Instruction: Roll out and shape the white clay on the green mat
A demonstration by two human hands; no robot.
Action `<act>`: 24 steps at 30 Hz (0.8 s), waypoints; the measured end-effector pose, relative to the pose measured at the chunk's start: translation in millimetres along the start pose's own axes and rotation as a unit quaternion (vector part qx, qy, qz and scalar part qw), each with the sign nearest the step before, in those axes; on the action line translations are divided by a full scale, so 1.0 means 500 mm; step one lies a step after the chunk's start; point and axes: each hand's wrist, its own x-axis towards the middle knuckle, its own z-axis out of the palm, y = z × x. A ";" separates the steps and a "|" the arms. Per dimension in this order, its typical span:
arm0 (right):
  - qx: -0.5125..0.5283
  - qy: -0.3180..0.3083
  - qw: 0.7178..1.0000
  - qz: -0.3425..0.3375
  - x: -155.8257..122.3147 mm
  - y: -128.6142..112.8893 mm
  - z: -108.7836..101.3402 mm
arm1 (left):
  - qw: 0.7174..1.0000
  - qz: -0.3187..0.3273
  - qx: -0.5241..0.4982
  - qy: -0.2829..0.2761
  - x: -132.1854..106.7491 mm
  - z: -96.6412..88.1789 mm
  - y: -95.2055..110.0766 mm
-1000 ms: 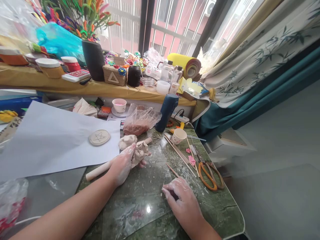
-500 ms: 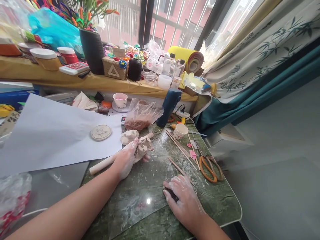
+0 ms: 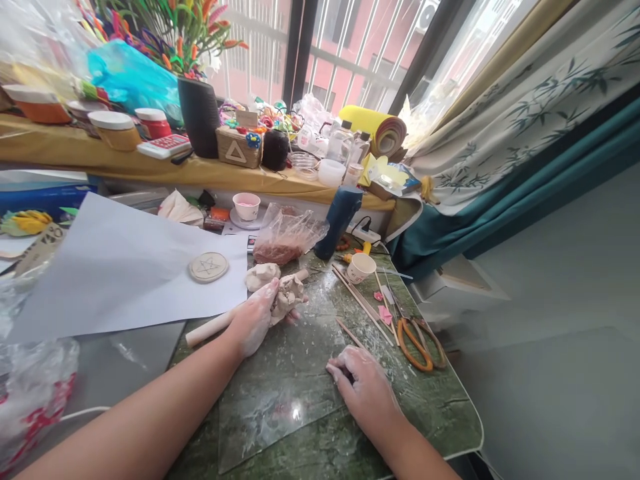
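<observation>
My left hand (image 3: 256,320) is closed around a crumpled lump of pale clay (image 3: 286,299), with fingertips showing past its right side. A wooden rolling pin (image 3: 213,328) lies under that hand and the lump, its far end poking out behind. Just behind sits another lump of clay (image 3: 263,275). My right hand (image 3: 364,381), dusted white, rests low over the right side of a clear sheet (image 3: 270,407). Its thumb and fingertips are pinched together; whatever they hold, if anything, is hidden. A thin wooden stick (image 3: 351,332) lies just beyond it.
A clay disc with a star (image 3: 208,267) lies on white paper (image 3: 135,280). Behind are a bag of brown material (image 3: 280,250) and a dark blue bottle (image 3: 337,223). Scissors (image 3: 417,343), several sticks and a paper cup (image 3: 361,268) occupy the right. A crowded sill (image 3: 165,170) runs behind.
My right hand's thumb and fingertips have drawn closer together, narrowing the gap between them. My left hand keeps its hold on the clay. The view has shifted slightly.
</observation>
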 end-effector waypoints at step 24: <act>0.045 -0.009 0.996 -0.078 0.075 -0.019 0.017 | 0.997 -0.033 0.069 -0.015 -0.002 0.009 0.018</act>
